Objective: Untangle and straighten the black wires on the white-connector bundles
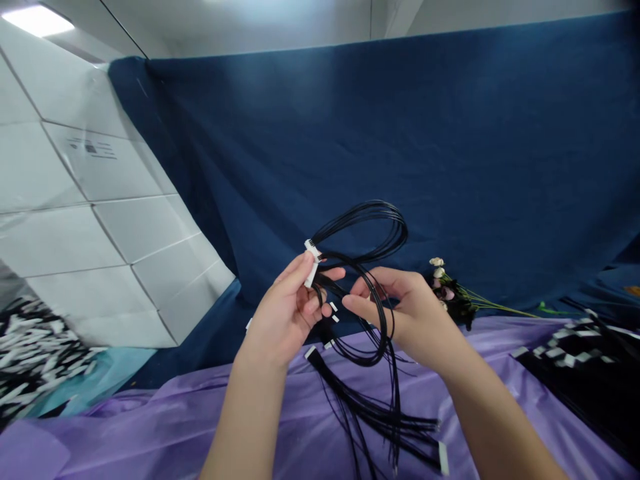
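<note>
"Black wires (401,230) with white plugs (311,249) on them! Where are they?"

"Up in the air, between the two hands, above the counter (175,427) with its purple cover. They bend round in big loops. One loop sticks up in front of the blue cloth (400,133), and one hangs down by the right hand (413,317)."

"What is the left hand (280,313) doing?"

"It is pinching the white plugs. The thumb presses on them, and some wires run past the other fingers."

"And the right hand?"

"Its thumb and pointing finger are bent close to each other, right by the wires. A loop goes across in front of it. I can't tell if the fingers are squeezing a wire or not."

"What is lying under the hands?"

"A bunch of loose wires (370,407), flat on the counter. It has a white plug at the far end and a white piece at the near end."

"What else do you see?"

"Flowers (443,290) with long green stems lie past the right hand. A dark pile with white ends (585,400) is over on the right. Big white boxes (125,173) stand on the left, and a black and white heap (35,353) sits below them."
</note>
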`<action>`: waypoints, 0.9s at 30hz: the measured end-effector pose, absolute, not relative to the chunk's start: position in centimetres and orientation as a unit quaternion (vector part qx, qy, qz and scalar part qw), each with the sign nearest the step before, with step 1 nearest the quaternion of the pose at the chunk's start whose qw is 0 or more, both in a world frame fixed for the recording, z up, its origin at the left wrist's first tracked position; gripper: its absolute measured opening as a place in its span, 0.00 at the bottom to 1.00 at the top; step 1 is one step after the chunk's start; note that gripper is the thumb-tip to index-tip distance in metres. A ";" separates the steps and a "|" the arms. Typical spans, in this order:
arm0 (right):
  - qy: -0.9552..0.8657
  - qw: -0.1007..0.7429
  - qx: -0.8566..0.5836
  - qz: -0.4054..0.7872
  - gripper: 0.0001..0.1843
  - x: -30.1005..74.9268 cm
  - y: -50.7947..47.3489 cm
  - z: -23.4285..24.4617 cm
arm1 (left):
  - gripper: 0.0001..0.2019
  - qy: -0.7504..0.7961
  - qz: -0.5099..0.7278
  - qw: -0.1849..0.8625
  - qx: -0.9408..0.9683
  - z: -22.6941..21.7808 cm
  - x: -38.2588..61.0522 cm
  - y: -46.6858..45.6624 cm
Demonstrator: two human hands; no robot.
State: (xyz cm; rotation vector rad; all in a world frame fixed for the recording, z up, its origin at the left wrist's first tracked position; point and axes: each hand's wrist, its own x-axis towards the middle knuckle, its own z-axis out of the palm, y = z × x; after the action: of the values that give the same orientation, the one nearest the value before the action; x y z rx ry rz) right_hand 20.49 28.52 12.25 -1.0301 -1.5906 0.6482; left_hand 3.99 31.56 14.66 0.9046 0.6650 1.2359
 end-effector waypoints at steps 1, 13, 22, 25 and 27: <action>-0.678 0.529 -0.442 0.256 0.06 20.5 28.5 12.3 | 0.06 0.295 0.552 0.670 0.400 14.6 4.0 31.6; -0.734 0.511 -0.441 0.072 0.09 20.2 28.6 11.3 | 0.06 0.329 0.569 0.622 0.425 14.4 4.4 31.5; -0.728 0.507 -0.457 0.059 0.10 19.8 28.5 11.6 | 0.10 0.317 0.578 0.571 0.489 14.4 4.5 31.4; -0.692 0.536 -0.422 0.237 0.12 20.0 28.5 11.7 | 0.12 0.315 0.576 0.565 0.499 14.3 4.4 31.4; -0.642 0.554 -0.364 0.385 0.13 20.5 28.6 11.8 | 0.11 0.316 0.570 0.565 0.506 14.3 4.3 31.4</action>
State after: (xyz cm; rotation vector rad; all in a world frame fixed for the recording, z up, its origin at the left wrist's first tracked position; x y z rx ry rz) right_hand 20.48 28.55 11.80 -0.8603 -1.5162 0.9097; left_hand 4.32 31.36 14.29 1.1899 0.7434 1.3400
